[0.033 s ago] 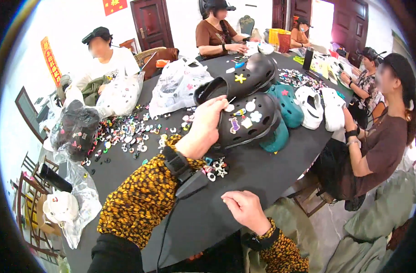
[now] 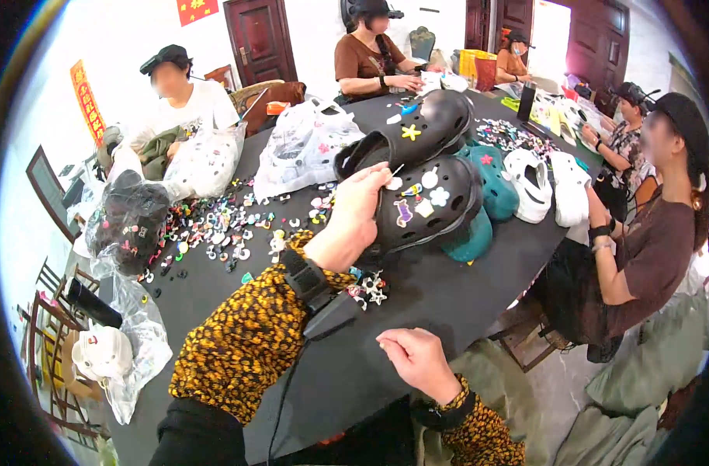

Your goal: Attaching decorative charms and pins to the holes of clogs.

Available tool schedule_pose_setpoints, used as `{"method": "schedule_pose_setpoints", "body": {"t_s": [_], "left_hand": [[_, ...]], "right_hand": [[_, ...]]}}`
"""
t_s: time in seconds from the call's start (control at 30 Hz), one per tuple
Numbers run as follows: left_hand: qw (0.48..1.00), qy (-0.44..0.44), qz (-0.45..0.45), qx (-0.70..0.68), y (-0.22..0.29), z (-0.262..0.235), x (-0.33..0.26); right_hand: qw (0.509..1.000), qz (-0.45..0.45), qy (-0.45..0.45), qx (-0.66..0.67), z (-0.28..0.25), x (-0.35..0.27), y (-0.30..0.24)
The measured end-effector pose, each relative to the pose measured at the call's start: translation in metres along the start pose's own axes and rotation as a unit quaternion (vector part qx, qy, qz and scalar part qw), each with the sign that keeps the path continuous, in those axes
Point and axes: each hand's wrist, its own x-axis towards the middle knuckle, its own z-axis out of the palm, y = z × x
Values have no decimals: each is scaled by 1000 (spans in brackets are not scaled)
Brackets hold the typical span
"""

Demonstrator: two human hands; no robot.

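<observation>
My left hand (image 2: 353, 213) grips a pair of black foam clogs at their near left side, holding them above the table. The upper clog (image 2: 446, 128) carries a yellow starfish charm (image 2: 410, 133) and a blue-and-white one. Pastel charms, among them a white-and-blue flower (image 2: 440, 196), dot the lower clog (image 2: 464, 177). A thin white piece sticks up by my left fingertips. My right hand (image 2: 421, 361) hovers over the near table edge, apart from the clogs, fingers curled closed; their inside is hidden. Close to my left wrist lies a small cluster of charms (image 2: 371, 290).
Loose charms (image 2: 214, 229) spread across the dark table (image 2: 308, 396) at left. Teal clogs (image 2: 500, 190) and white clogs (image 2: 528, 186) stand beyond the black pair. Bagged shoes (image 2: 304, 155) lie at the back and left. Several people sit around the table; one person (image 2: 641, 248) is close at right.
My left hand and the black clogs have shifted very slightly to the right. My right hand looks unchanged.
</observation>
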Motion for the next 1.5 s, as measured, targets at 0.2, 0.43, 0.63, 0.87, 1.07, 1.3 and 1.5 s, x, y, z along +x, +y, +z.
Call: {"method": "schedule_pose_setpoints", "body": {"t_s": [0.2, 0.43, 0.63, 0.87, 1.07, 1.3, 1.5], "left_hand": [[996, -69, -15, 46, -16, -2, 33], [967, -128, -31, 219, -3, -21, 42], [933, -58, -1, 355, 11, -28, 27], [717, 12, 351, 602, 35, -75, 41], [720, 140, 266, 626, 50, -165, 63], [811, 211, 94, 538, 36, -261, 77], [861, 200, 82, 461, 33, -275, 75]], "right_hand": [[1000, 1, -15, 23, 5, 5, -2], [999, 24, -12, 19, -1, 3, 1], [999, 36, -8, 27, 1, 2, 0], [998, 51, -14, 30, 3, 2, -2], [998, 56, -18, 23, 6, 3, -3], [999, 44, -16, 12, 3, 3, -3], [995, 94, -26, 20, 4, 4, -8]]}}
